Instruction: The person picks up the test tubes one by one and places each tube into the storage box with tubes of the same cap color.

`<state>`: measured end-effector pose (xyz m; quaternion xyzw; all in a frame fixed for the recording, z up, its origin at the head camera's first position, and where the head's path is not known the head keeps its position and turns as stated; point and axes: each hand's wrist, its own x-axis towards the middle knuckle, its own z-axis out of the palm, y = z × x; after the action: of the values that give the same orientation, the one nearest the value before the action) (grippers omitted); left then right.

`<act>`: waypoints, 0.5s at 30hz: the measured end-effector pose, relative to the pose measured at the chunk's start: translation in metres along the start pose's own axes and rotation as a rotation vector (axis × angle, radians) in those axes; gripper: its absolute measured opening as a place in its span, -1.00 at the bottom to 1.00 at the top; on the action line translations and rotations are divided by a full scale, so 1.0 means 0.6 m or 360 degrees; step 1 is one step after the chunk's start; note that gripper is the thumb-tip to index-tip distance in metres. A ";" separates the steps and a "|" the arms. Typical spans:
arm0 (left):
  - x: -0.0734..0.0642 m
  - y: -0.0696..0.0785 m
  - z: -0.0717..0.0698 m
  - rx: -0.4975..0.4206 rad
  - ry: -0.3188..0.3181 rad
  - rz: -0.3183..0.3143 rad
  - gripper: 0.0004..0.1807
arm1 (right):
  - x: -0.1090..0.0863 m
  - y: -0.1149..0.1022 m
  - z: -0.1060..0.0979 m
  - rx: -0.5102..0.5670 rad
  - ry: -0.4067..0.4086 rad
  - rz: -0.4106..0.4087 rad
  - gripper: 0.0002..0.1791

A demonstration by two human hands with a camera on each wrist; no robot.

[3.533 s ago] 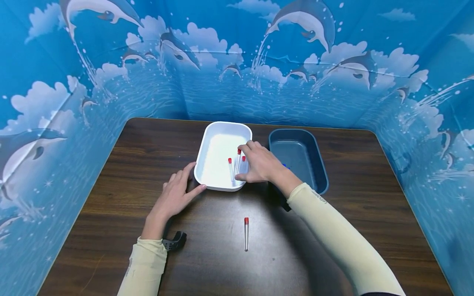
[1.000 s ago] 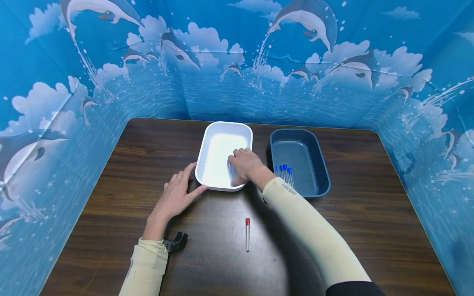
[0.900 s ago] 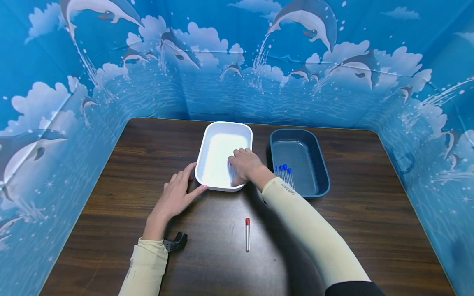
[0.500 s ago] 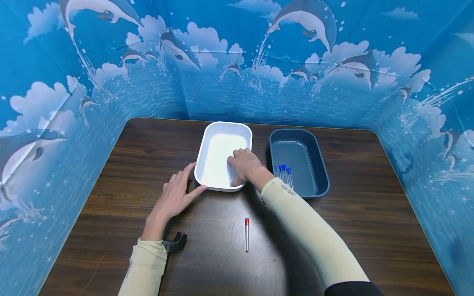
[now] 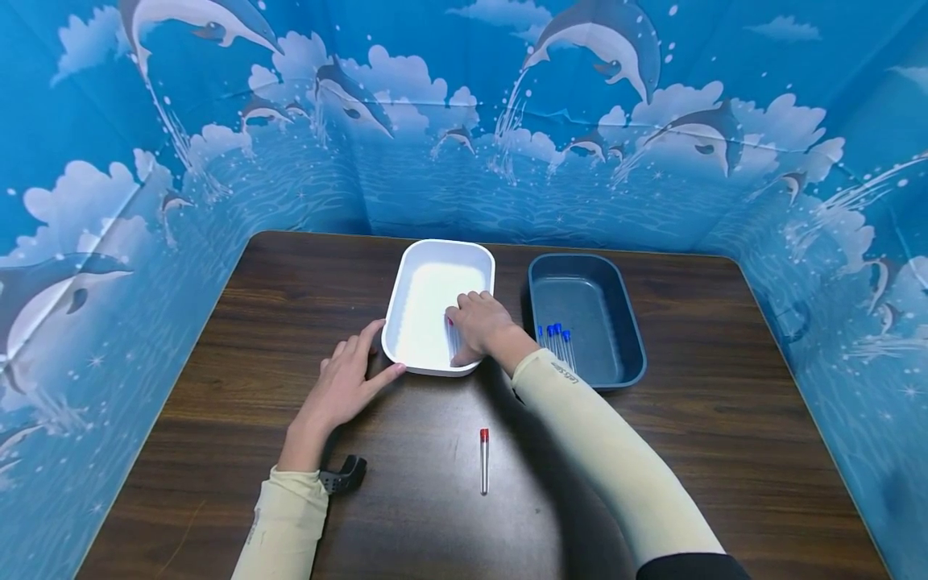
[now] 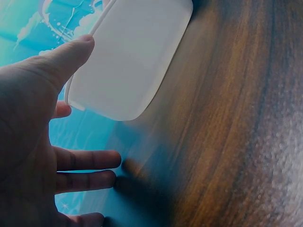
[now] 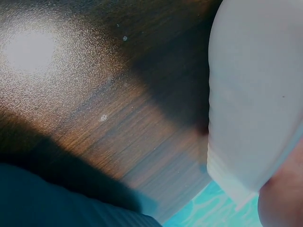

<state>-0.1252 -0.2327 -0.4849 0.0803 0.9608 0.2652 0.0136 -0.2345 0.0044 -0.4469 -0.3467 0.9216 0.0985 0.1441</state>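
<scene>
A white tray [image 5: 428, 370] stands at the back middle of the table. Against its front left corner rests my left hand [image 5: 346, 385], with index finger and thumb at the rim. The left wrist view has that hand's thumb [image 6: 78, 49] on the rim and its other fingers straight and spread. My right hand [image 5: 482, 325] reaches into the tray's front right part with curled fingers. Clear red-capped test tubes [image 5: 453, 342] lie between its fingertips and thumb, partly hidden by the hand. In the right wrist view the tray wall [image 7: 255, 94] hides the grasp.
A dark blue tray [image 5: 631, 354] stands right of the white one, holding several blue-capped test tubes [image 5: 555, 338] beneath the right forearm. One red-capped test tube [image 5: 484, 463] lies on the dark wooden table [image 5: 406, 524] in front. A dolphin-printed curtain [image 5: 449, 193] surrounds the far sides.
Since the oldest frame, my right hand has moved left and lower over the red-capped test tubes, its fingers curling in. During the last second both hands stay still.
</scene>
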 end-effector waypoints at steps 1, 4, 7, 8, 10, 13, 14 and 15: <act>0.000 0.000 0.000 0.0000 -0.0002 -0.0001 -0.04 | -0.001 0.000 0.000 0.0011 0.0003 -0.0003 0.01; -0.001 0.000 0.000 -0.0006 -0.0010 -0.0007 -0.04 | -0.002 0.002 0.001 0.0045 0.0017 -0.0011 0.01; -0.001 0.000 0.001 -0.0010 -0.0017 -0.0013 -0.03 | -0.004 0.004 0.001 0.0067 0.0049 -0.0016 0.00; 0.000 0.000 0.001 -0.0011 -0.0019 -0.0015 -0.03 | -0.005 0.004 0.000 0.0070 0.0060 -0.0018 0.00; 0.000 0.001 0.001 -0.0011 -0.0021 -0.0015 -0.04 | -0.007 0.006 -0.001 0.0079 0.0080 -0.0028 0.00; 0.001 0.000 0.001 -0.0012 -0.0021 -0.0015 -0.04 | -0.012 0.007 -0.006 0.0093 0.0113 -0.0047 0.00; 0.001 0.000 0.001 -0.0013 -0.0021 -0.0014 -0.04 | -0.014 0.007 -0.009 0.0100 0.0126 -0.0052 -0.01; 0.001 0.000 0.000 -0.0012 -0.0020 -0.0013 -0.04 | -0.017 0.008 -0.011 0.0105 0.0139 -0.0057 -0.01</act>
<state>-0.1258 -0.2322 -0.4850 0.0781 0.9599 0.2683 0.0211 -0.2317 0.0123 -0.4369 -0.3620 0.9235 0.0502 0.1169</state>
